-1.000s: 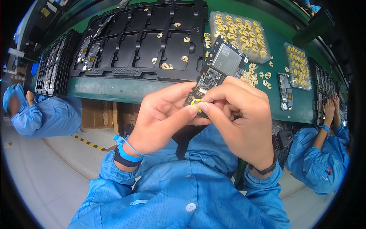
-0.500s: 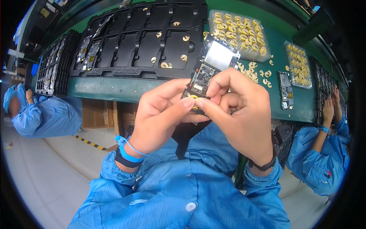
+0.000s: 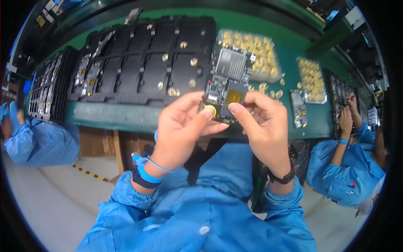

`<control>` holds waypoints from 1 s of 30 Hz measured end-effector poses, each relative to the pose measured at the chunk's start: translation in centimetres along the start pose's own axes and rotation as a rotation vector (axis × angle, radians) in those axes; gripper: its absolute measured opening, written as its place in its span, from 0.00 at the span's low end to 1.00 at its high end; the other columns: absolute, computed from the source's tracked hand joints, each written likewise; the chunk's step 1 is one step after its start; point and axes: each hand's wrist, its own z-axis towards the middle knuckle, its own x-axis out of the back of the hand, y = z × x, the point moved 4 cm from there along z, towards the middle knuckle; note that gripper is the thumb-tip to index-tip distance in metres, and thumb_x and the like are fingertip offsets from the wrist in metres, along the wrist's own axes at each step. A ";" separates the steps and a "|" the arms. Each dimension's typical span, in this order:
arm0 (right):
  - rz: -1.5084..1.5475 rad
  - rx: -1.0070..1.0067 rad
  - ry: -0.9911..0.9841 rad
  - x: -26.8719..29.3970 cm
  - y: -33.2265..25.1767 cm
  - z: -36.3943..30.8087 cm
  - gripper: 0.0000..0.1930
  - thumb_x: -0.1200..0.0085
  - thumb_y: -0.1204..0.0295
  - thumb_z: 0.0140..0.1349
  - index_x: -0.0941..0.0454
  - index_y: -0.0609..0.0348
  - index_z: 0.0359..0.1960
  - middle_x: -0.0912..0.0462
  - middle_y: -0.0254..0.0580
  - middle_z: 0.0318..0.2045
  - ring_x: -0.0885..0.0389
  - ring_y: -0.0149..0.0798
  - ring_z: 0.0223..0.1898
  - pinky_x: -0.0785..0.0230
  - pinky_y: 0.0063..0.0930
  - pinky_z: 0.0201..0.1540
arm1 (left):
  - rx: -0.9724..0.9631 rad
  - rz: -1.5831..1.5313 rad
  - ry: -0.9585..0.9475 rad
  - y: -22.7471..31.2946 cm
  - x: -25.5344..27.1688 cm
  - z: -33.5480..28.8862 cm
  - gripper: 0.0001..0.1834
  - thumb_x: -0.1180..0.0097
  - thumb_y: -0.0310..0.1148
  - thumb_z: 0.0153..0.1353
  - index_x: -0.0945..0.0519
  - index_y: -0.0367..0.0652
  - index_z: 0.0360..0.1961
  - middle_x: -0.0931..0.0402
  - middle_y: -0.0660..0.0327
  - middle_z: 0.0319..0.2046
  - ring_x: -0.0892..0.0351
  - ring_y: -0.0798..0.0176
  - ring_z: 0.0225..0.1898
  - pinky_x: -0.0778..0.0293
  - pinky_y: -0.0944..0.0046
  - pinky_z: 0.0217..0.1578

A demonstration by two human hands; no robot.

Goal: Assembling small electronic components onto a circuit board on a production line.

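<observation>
Both hands hold a dark circuit board [image 3: 219,84] upright in front of me, its silver metal shield at the far end. A round yellow-rimmed part, like a coin cell [image 3: 213,111], sits at the board's near left corner. My left hand [image 3: 180,124] grips that corner, its thumb on the yellow part and its fingers behind. On the right edge, my right hand [image 3: 268,132] pinches the board with its thumb near a gold-brown patch [image 3: 234,97]. Fingertips behind the board are hidden.
Behind lies a large black compartment tray [image 3: 126,90] with scattered cream-coloured scraps. Clear trays [image 3: 275,78] of yellow round parts stand right of it, near loose scraps [image 3: 273,94] and another circuit board [image 3: 298,110]. Stacked trays [image 3: 50,90] stand left. Co-workers [image 3: 344,168] sit on both sides.
My right thumb has left the yellow part and moved to the board's right side, uncovering the gold-brown patch. The board has turned slightly, and the whole view has shifted.
</observation>
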 end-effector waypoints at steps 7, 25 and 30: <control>-0.127 -0.049 -0.036 0.2 -2.1 3.6 0.10 0.36 0.74 0.72 0.22 0.65 0.32 0.20 0.27 0.25 0.26 0.17 0.29 0.36 0.17 0.29 | -0.044 -0.080 -0.016 0.9 0.2 2.7 0.11 0.45 0.22 0.76 0.24 0.30 0.55 0.15 0.50 0.52 0.11 0.56 0.50 0.10 0.56 0.51; -0.087 0.148 -0.028 -2.8 -3.6 1.9 0.05 0.36 0.80 0.69 0.20 0.68 0.39 0.18 0.31 0.26 0.21 0.17 0.27 0.29 0.14 0.29 | -0.080 -0.042 0.038 3.1 0.8 -0.5 0.09 0.47 0.24 0.75 0.24 0.29 0.50 0.16 0.45 0.53 0.10 0.48 0.48 0.08 0.53 0.48; -0.061 0.088 -0.031 -2.9 -4.4 1.0 0.05 0.36 0.79 0.70 0.20 0.68 0.39 0.17 0.33 0.29 0.21 0.17 0.28 0.28 0.14 0.29 | -0.086 -0.064 0.066 3.0 0.3 -1.5 0.11 0.47 0.26 0.75 0.24 0.29 0.53 0.17 0.45 0.53 0.10 0.48 0.48 0.09 0.51 0.51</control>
